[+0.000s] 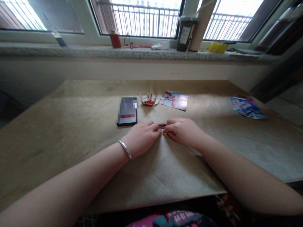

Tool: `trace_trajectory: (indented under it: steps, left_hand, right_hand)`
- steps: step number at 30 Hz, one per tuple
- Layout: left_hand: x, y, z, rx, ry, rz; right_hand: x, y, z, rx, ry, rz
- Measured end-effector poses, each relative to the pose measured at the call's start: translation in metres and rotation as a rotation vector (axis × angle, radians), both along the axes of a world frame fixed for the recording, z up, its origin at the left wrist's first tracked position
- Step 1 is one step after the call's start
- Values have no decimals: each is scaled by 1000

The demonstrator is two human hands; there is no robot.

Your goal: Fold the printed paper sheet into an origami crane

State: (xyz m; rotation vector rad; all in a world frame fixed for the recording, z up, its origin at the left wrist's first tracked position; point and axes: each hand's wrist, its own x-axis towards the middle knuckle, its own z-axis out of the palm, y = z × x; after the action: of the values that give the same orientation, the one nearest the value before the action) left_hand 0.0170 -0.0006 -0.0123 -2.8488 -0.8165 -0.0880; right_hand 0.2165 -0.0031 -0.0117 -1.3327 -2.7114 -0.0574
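Between my two hands, low on the table, is a small piece of folded colourful paper. My left hand, with a silver bangle on its wrist, has its fingers closed on the paper's left side. From the other side my right hand pinches the paper's right edge. Much of the paper is hidden under the fingers. Just beyond it sits a folded paper figure in white, red and orange with pointed tips. A printed sheet in blue and pink lies flat to the right of that figure.
A phone lies left of the figure. Several blue printed papers are piled at the right of the table. On the stone windowsill stand a red container, a dark lidded container and a yellow object.
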Motion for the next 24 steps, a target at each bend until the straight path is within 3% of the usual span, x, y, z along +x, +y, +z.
trace_trajectory:
  steps: [15,24]
  left_hand:
    - [-3,-2,9,-25,1,62]
    - [-7,6,7,-76,34,26]
  right_hand:
    - [6,2,7,-70,-24,-23]
    - [12,1,8,-94,-46,-37]
